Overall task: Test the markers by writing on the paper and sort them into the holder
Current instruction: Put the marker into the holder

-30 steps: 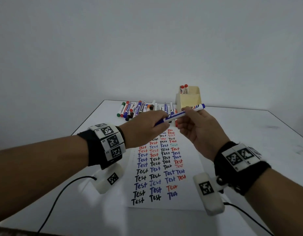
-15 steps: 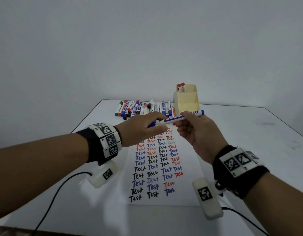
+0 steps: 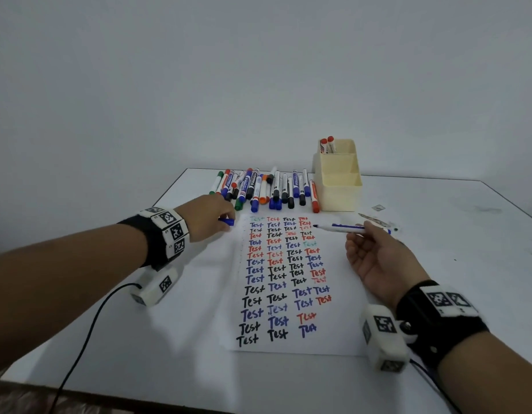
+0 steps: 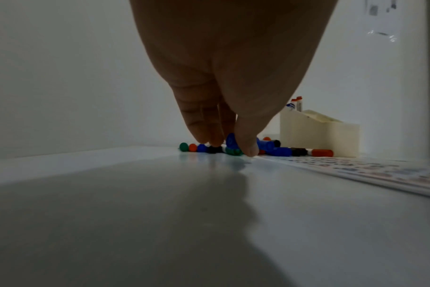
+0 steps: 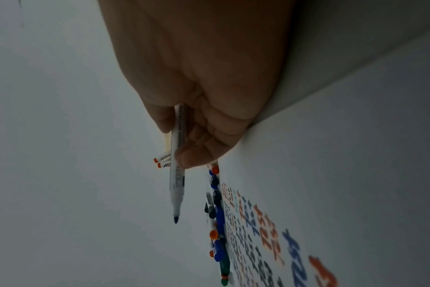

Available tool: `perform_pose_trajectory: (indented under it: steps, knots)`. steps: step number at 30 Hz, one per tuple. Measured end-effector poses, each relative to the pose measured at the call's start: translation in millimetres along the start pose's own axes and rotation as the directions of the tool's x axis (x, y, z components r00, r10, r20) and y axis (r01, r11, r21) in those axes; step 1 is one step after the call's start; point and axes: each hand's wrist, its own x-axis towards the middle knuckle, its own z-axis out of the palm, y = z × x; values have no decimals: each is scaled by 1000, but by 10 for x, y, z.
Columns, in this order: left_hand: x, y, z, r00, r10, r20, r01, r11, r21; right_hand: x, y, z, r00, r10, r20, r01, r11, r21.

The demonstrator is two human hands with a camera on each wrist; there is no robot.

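My right hand (image 3: 378, 258) holds an uncapped blue marker (image 3: 345, 228) level above the top right of the paper (image 3: 342, 330), its tip pointing left. The same marker (image 5: 177, 174) runs between thumb and fingers in the right wrist view. My left hand (image 3: 208, 218) pinches the blue cap (image 3: 228, 221) low over the table, just left of the paper's top edge; the cap (image 4: 231, 140) shows between the fingertips (image 4: 249, 149) in the left wrist view. The cream holder (image 3: 338, 177) stands at the back with two red markers (image 3: 327, 144) in its rear compartment.
A row of several capped markers (image 3: 267, 186) lies behind the paper, left of the holder. The paper is covered with rows of "Test" in black, blue and red. A cable (image 3: 88, 330) runs from my left wrist. Small scraps (image 3: 378, 208) lie right of the holder.
The cap has come off the marker. My left hand moved down and left with the cap; my right hand moved right and lower with the marker body.
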Motion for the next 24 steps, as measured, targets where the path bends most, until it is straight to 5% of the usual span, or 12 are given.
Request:
perform_pose_trajectory:
  steps: [19,24]
  knots:
    - [164,-132,22,980,-172,97,163,982,94,-51,15,-34,992,-25,125,42,990,-133]
    - [24,54,-3,1000,-5,19,2,993,117,-59,15,-37,991,-35,126,51,991,-123]
